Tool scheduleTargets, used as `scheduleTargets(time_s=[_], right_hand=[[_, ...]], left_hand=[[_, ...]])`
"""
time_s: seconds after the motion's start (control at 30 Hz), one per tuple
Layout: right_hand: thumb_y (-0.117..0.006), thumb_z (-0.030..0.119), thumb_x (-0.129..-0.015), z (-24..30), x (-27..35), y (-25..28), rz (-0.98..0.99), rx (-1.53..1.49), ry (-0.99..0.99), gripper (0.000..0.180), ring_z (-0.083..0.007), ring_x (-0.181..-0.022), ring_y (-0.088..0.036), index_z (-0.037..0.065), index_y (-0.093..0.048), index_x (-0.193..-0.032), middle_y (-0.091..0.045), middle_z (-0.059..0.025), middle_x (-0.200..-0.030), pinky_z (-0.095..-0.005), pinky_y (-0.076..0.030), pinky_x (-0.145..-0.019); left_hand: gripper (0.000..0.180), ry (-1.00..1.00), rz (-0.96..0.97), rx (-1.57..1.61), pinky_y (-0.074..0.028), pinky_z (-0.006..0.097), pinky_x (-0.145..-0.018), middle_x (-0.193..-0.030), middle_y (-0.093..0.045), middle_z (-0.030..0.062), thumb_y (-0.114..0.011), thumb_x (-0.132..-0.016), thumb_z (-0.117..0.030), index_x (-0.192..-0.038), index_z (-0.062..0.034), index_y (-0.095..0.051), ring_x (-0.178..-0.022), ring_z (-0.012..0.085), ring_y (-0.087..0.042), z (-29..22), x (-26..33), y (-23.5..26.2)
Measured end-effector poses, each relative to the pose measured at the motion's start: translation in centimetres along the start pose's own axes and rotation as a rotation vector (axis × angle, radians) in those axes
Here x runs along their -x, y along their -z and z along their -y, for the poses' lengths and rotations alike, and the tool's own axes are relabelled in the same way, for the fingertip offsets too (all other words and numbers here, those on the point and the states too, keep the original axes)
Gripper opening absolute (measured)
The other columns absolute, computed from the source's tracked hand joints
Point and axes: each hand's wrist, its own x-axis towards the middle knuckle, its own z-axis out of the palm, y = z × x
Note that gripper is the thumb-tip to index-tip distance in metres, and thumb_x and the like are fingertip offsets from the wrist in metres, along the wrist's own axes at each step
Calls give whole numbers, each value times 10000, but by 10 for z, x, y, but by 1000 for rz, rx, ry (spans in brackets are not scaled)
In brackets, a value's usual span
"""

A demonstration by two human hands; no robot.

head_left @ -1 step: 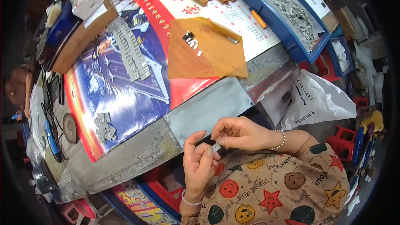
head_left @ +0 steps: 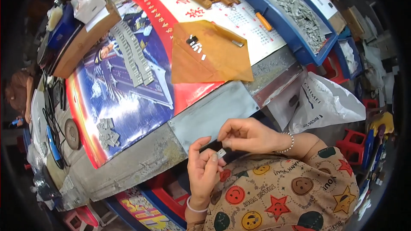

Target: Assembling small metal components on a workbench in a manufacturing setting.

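Note:
My left hand [head_left: 202,167] pinches a small flat light-grey piece [head_left: 221,153] between thumb and fingers, just off the table's near edge. Close beside it, my right hand [head_left: 248,136] is closed, thumb against curled fingers; whatever may be between those fingertips is too small to make out. Beyond both hands lies a smooth grey metal plate [head_left: 214,113] on the table edge. Farther back, a brown paper sheet [head_left: 227,62] carries several small white pieces [head_left: 197,48] and a black one.
A pile of grey pieces [head_left: 108,133] and two long rows of similar pieces [head_left: 130,51] lie on a glossy poster [head_left: 124,115]. At the back right stands a blue bin [head_left: 267,10] full of grey parts. An orange-handled tool [head_left: 264,21] lies beside it. A white plastic bag [head_left: 329,102] hangs right.
The view has shifted slightly. My right fingertips sit a little farther from the small grey piece; my left hand keeps its pinch on it.

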Motion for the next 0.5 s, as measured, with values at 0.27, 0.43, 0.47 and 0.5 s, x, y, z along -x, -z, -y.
scheduleTargets(time_s=[0.27,0.43,0.47,0.5], right_hand=[[-609,62,-816,54,-43,59,-439,900,500,121,-194,-721,-610,-6,-606,-916,-610,-109,-799,-284,-483,-668],[-601,129,-832,64,-103,85,-432,1172,453,131,-264,-741,-612,1,-581,-854,-589,-136,-818,-341,-479,-652],[-598,155,-823,65,-112,89,-416,1242,433,151,-298,-776,-603,6,-570,-825,-583,-148,-836,-382,-471,-680],[-598,155,-823,64,-118,90,-416,1241,440,151,-298,-776,-603,6,-570,-825,-583,-148,-836,-382,-471,-680]], left_hand=[[303,-54,11,4,-432,172,-594,-756,-545,35,-468,-913,18,-1212,17,-422,-662,66,-530,2,2,0],[277,-63,17,3,-448,177,-593,-771,-553,36,-474,-919,7,-1192,27,-437,-687,69,-546,0,4,0],[272,-64,3,-1,-452,178,-593,-775,-556,37,-475,-920,3,-1189,28,-440,-690,70,-548,0,5,1],[268,-65,-15,-5,-455,180,-592,-779,-558,38,-476,-922,0,-1186,29,-442,-694,71,-550,0,7,2]])
